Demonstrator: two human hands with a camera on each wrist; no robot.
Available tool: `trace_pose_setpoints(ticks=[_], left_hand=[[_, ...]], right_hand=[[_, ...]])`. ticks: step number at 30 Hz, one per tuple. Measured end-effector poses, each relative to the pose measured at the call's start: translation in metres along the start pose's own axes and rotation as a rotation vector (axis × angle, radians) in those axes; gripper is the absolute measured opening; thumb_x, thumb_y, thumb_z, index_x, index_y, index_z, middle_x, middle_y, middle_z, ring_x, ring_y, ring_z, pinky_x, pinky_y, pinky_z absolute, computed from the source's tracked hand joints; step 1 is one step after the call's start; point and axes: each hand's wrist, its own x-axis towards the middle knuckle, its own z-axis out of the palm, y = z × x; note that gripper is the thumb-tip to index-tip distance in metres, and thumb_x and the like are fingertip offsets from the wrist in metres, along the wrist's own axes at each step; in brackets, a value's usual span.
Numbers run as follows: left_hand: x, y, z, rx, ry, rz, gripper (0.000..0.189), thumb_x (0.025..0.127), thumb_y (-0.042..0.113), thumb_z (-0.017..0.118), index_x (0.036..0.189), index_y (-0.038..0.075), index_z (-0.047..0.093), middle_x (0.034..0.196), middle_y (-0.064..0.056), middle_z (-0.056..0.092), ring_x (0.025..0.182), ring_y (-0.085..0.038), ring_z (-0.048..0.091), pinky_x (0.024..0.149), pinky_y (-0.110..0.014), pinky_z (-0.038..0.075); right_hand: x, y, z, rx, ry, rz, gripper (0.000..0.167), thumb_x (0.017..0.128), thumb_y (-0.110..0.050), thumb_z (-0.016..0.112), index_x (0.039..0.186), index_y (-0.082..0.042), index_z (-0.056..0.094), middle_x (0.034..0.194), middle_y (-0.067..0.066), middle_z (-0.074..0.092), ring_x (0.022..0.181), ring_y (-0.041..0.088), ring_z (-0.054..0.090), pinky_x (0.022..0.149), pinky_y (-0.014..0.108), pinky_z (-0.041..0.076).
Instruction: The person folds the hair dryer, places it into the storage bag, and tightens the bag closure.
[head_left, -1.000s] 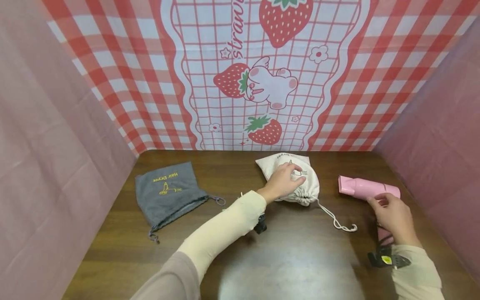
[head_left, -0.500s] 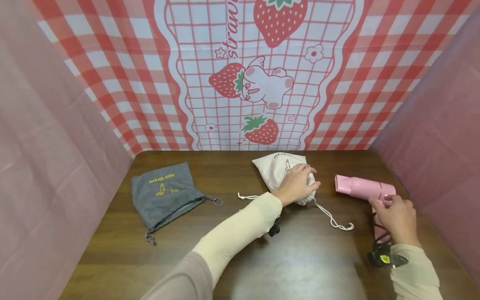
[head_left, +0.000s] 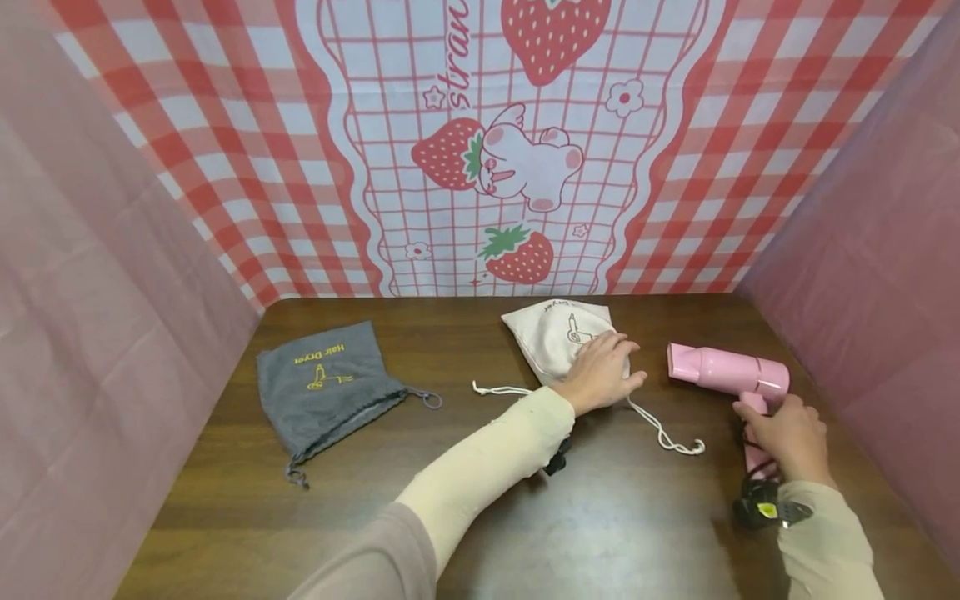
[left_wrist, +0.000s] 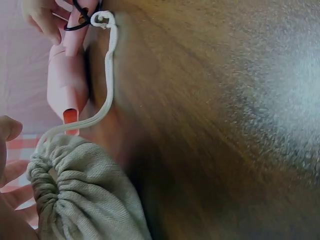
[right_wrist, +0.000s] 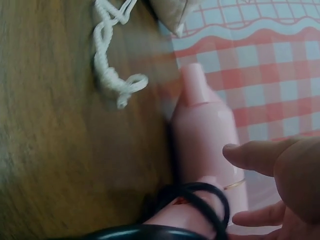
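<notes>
A cream drawstring pouch [head_left: 550,340] with a hair dryer printed on it lies at the back middle of the table. Over its gathered end is my left hand [head_left: 598,373], fingers loosely spread. The left wrist view shows those fingers beside the puckered mouth of the pouch [left_wrist: 95,185]. To the right a pink hair dryer [head_left: 726,372] lies on its side, nozzle pointing left. My right hand [head_left: 795,437] is beside its handle, thumb and fingers apart and none curled round it. A black cord [right_wrist: 222,200] loops around the handle.
A dark grey drawstring pouch [head_left: 330,379] lies flat at the left, its mouth facing the front. White drawstrings [head_left: 667,435] trail from the cream pouch on both sides. A checked strawberry cloth [head_left: 517,175] hangs behind the table, with pink cloth walls at both sides.
My left hand has slid to the right across the cream pouch, toward its gathered end. My right hand has shifted slightly right, away from the dryer's body. Pouches and dryer stay put.
</notes>
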Motion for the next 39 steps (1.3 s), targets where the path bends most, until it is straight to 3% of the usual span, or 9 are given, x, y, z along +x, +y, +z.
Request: trace_pose_setpoints(ticks=[7,12,18,22,34,39], left_hand=[[0.001,0.002,0.002,0.022,-0.007,-0.02,0.047,0.091,0.049,0.06,0.132,0.026,0.057,0.142,0.006,0.052,0.135,-0.011,0.044,0.107,-0.03,0.04],[0.001,0.003,0.003,0.024,-0.039,-0.023,0.049,0.091,0.05,0.06,0.134,0.027,0.055,0.144,0.005,0.05,0.136,-0.012,0.043,0.106,-0.03,0.041],[0.0,0.004,0.006,0.041,-0.062,-0.015,0.05,0.09,0.05,0.06,0.134,0.027,0.055,0.143,0.004,0.051,0.135,-0.013,0.044,0.105,-0.031,0.042],[0.0,0.004,0.007,0.035,-0.072,-0.024,0.051,0.09,0.051,0.06,0.135,0.027,0.054,0.142,0.005,0.052,0.134,-0.013,0.045,0.104,-0.031,0.042],[0.001,0.004,0.007,-0.126,-0.077,-0.081,0.069,0.087,0.058,0.061,0.142,0.018,0.046,0.14,0.002,0.055,0.132,-0.013,0.048,0.106,-0.029,0.042],[0.003,0.003,0.004,-0.22,-0.092,-0.119,0.082,0.085,0.062,0.062,0.147,0.013,0.038,0.146,0.0,0.05,0.136,-0.014,0.045,0.11,-0.03,0.04]], right_hand=[[0.009,0.008,0.002,-0.008,-0.054,0.027,0.066,0.092,-0.05,0.057,0.093,0.016,0.058,0.089,0.038,0.06,0.085,0.052,0.055,0.069,0.053,0.043],[0.013,0.013,0.006,-0.022,-0.1,0.022,0.074,0.092,-0.053,0.054,0.109,0.019,0.052,0.097,0.041,0.056,0.083,0.047,0.055,0.063,0.048,0.044],[0.011,0.012,0.011,0.018,-0.075,0.044,0.062,0.091,-0.045,0.059,0.109,0.014,0.057,0.091,0.034,0.06,0.078,0.041,0.057,0.056,0.039,0.039],[0.005,0.011,0.015,0.049,-0.082,0.042,0.064,0.091,-0.044,0.059,0.118,0.013,0.055,0.099,0.035,0.063,0.083,0.045,0.059,0.061,0.043,0.042],[-0.003,-0.006,0.02,0.064,-0.082,-0.001,0.067,0.09,-0.042,0.061,0.125,0.014,0.051,0.119,0.041,0.055,0.096,0.052,0.058,0.071,0.05,0.045],[-0.006,-0.016,0.019,0.074,-0.031,-0.064,0.061,0.089,-0.039,0.064,0.121,0.013,0.056,0.106,0.037,0.062,0.086,0.047,0.061,0.063,0.041,0.044]])
